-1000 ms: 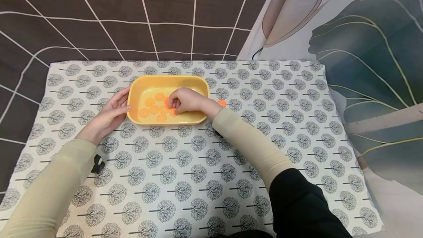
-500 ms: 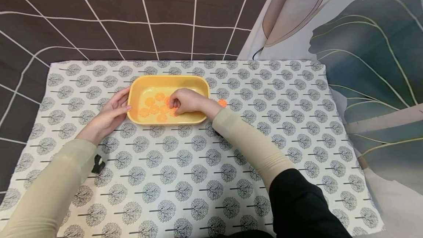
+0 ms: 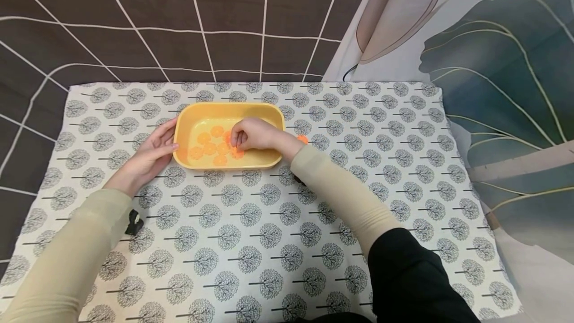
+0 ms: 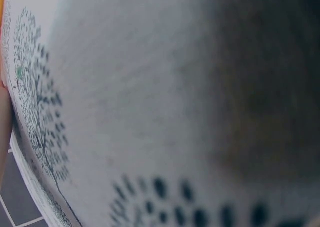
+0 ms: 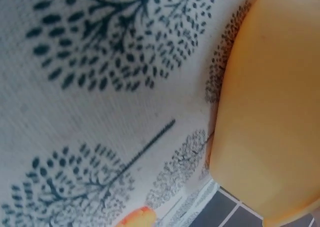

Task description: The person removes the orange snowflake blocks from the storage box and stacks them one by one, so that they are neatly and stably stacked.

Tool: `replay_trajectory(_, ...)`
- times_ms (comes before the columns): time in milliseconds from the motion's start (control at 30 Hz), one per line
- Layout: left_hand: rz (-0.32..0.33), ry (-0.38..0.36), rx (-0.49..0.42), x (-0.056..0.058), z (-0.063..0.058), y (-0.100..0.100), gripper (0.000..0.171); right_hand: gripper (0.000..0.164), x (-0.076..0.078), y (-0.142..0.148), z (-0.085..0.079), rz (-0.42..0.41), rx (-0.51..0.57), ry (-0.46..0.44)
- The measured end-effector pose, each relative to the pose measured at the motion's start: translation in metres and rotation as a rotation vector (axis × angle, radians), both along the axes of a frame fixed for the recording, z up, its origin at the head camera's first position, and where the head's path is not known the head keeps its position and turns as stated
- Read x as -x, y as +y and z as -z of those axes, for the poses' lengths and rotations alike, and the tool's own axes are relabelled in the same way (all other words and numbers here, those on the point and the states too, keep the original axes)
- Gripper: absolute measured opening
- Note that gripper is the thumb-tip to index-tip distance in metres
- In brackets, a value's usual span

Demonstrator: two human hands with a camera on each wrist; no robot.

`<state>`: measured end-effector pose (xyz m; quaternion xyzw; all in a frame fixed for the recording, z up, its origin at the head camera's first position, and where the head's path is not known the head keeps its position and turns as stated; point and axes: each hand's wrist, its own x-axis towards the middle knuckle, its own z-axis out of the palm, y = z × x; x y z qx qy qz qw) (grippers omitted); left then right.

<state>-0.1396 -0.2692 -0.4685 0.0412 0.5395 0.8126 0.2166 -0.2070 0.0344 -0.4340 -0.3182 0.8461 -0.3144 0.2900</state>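
A yellow rectangular tub stands on the cloth with several flat orange slices on its floor, scalloped like flower-cut carrot slices. My left hand rests against the tub's left end, its thumb at the rim and its fingers along the outer wall. Inside the tub, my right hand has curled fingers down on a brighter orange slice; the fingertips are partly hidden. Another orange slice lies outside, just right of the tub, partly covered by the right forearm. The right wrist view shows the tub's outer wall close up.
A white cloth printed with dark trees covers the table. Behind it hangs a dark grid-patterned backdrop, with a leaf-patterned curtain at the right. A small black device sits at the left wrist.
My right hand has shifted very slightly right and up within the tub. The left hand and the tub have hardly moved.
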Motion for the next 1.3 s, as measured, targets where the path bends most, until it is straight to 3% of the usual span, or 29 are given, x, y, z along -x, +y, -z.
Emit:
replay_trajectory(200, -0.001, 0.003, 0.006, -0.001, 0.0, 0.001, 0.075, 0.011, 0.004, 0.006, -0.007, 0.023, 0.055, -0.019)
replay_trajectory(400, 0.001, 0.022, -0.006, -0.002, 0.0, 0.002, 0.073, 0.012, 0.009, 0.02, -0.017, 0.07, 0.091, 0.023)
replay_trajectory(733, 0.002, 0.009, 0.004, -0.002, -0.002, 0.002, 0.076, 0.013, 0.011, 0.056, -0.032, 0.179, 0.169, -0.045)
replay_trajectory(1000, 0.001, -0.002, 0.004, -0.002, -0.002, 0.001, 0.077, 0.014, 0.012, 0.094, -0.031, 0.25, 0.246, -0.035)
replay_trajectory(1300, 0.009, 0.008, 0.028, 0.0, -0.001, 0.0, 0.077, 0.017, 0.008, 0.135, -0.027, 0.39, 0.302, -0.122)
